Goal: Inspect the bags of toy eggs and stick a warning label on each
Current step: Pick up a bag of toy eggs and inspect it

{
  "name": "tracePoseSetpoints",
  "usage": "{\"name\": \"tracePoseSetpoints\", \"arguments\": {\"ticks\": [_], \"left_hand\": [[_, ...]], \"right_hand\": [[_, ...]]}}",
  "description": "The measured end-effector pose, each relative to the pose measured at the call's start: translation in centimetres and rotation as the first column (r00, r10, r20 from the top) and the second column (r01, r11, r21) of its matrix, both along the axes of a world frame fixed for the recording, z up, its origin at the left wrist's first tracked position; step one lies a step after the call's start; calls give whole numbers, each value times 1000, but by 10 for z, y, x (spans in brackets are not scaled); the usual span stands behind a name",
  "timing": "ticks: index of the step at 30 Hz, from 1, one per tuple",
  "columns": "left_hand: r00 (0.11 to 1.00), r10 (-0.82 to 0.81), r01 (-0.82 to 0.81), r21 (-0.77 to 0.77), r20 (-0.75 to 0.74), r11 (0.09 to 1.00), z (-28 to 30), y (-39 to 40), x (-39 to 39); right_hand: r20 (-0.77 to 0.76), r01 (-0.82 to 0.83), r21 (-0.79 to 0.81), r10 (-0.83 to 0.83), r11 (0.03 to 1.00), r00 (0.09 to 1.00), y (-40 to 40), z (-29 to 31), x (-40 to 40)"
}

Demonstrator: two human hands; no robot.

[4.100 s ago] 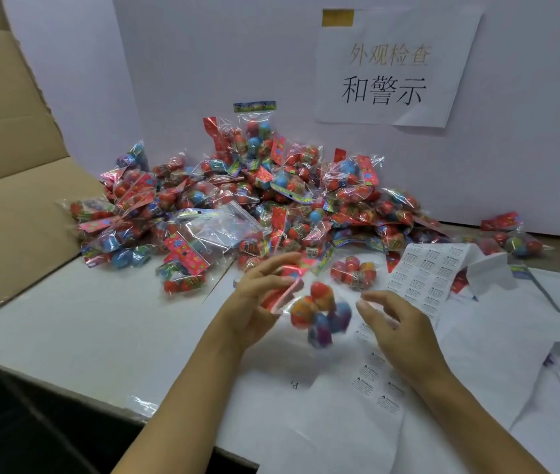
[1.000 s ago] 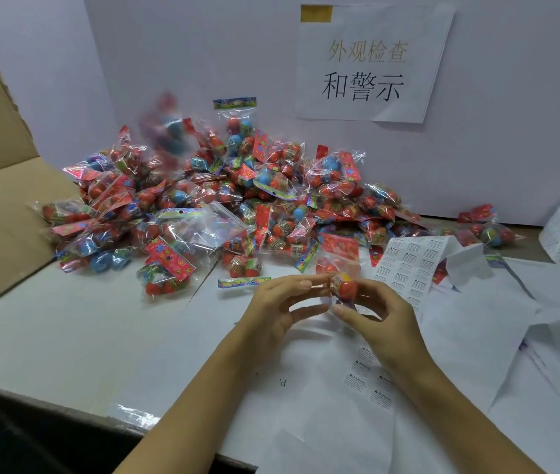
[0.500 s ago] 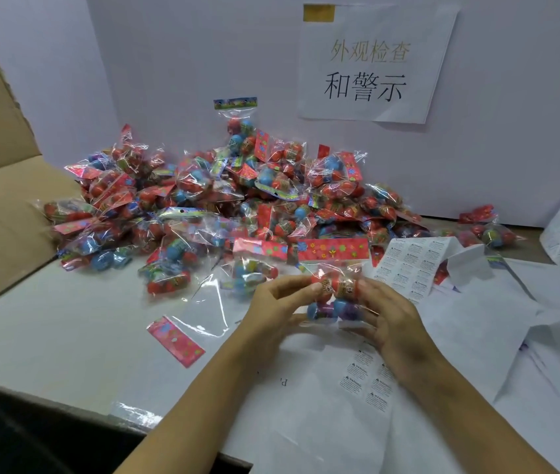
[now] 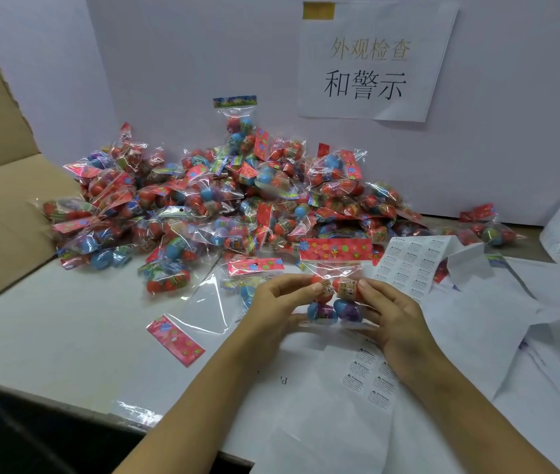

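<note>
Held bag: a clear plastic bag of toy eggs with a red flowered card header (image 4: 336,285) is held upright just above the bench, near the middle, between both hands; two orange-red eggs sit above two blue-and-purple ones inside.
Left hand: the left hand (image 4: 271,314) grips the bag's left side, fingers curled round it, thumb beneath the lower edge.
Right hand: the right hand (image 4: 396,319) grips the bag's right side, fingertips on the upper orange egg.
Pile: a large heap of similar clear bags of red and blue toy eggs (image 4: 224,206) lies at the far side against the white wall, spreading left towards the brown cardboard flap (image 4: 1,213).
Loose pieces: an empty clear bag with a red flowered header (image 4: 183,331) lies flat to the left of the hands (the header at its near end).
Labels: a white sheet of small printed warning labels (image 4: 369,379) lies under the right wrist; another white label sheet (image 4: 412,265) is just right of the held bag.
Bench: the white bench (image 4: 49,333) carries loose white backing papers (image 4: 511,323) on the right.
Sign: a white paper sign with Chinese characters (image 4: 371,59) is on the far wall.
</note>
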State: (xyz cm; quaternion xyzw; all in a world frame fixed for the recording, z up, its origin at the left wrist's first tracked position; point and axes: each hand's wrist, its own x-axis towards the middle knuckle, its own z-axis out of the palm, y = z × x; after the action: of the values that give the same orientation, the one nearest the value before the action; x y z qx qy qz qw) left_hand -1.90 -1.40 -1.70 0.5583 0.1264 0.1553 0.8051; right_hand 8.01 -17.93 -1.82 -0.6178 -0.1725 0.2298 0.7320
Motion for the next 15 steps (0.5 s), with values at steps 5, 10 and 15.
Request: {"name": "tracePoseSetpoints", "arguments": {"ticks": [5,10,15], "left_hand": [[1000,-1,1,11,-23,1000,3,-1,-1],[1000,5,-5,11,-17,1000,3,-2,-1],[1000,-1,1,22,5,1000,0,-1,-1]], "right_hand": [[-4,14,-2,-14,1000,1000,0,2,-1],[-7,18,-8,-18,1000,1000,-1,1,-1],[11,74,-9,-74,997,997,-1,-2,0]]}}
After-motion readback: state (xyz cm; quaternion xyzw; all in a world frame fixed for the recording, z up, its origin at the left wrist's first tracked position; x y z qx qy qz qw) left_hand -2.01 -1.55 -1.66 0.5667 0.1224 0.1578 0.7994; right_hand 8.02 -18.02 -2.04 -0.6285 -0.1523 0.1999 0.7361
